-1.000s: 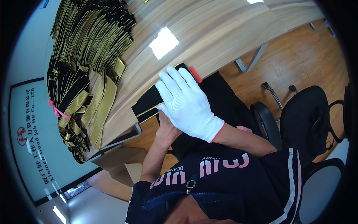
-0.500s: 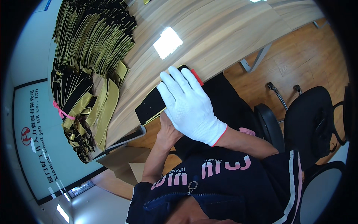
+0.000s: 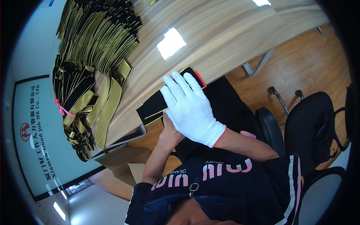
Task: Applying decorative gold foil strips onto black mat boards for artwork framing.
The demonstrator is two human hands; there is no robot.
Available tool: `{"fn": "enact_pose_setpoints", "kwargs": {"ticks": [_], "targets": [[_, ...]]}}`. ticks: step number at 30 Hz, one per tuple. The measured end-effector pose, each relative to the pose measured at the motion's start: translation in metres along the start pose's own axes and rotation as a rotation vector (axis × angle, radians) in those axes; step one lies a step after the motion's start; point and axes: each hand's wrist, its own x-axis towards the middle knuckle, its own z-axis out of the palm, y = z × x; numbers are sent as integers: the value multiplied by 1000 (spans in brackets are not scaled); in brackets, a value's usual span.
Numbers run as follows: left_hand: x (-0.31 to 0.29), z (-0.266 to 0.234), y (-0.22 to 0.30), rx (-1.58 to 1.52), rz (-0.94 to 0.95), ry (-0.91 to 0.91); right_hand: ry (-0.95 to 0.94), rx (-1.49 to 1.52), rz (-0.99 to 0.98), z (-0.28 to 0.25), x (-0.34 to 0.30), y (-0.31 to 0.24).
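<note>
A flat black fabric strip with thin gold edging (image 3: pixel 148 108) lies slantwise at the table's near edge. Across it rests my right hand (image 3: pixel 189 110) in a white knitted glove with a red cuff, its fingers stretched out and lying flat. My bare left hand (image 3: pixel 170 131) is tucked beneath the gloved one, by the strip's near edge; its fingers are mostly hidden, so their grip does not show. Beyond the gloved fingertips, a red piece (image 3: pixel 201 79) sticks out at the strip's far right end.
Many black, gold-edged strips (image 3: pixel 101 41) stand in a long fanned row at the table's left. Gold ribbons (image 3: pixel 107 108) and a pink tie (image 3: pixel 63 108) are at its near end. An open cardboard box (image 3: pixel 122 161) sits below; black chairs (image 3: pixel 309 127) stand right of the wooden table (image 3: pixel 221 37).
My gloved hand has shifted slightly toward me along the strip. More of the strip's gold-edged far end and a gold line near its left end now show. The view has shifted a little.
</note>
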Motion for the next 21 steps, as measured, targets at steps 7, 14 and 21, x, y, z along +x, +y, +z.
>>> {"fn": "enact_pose_setpoints", "kwargs": {"ticks": [7,14,21], "targets": [[10,-17,-7,-113,1,35,-27,80,38,-10,3,-2],[4,-23,-13,-219,-47,-137,-39,62,77,-10,4,-3],[5,-17,-20,-222,43,-48,-61,11,88,-11,5,-3]]}}
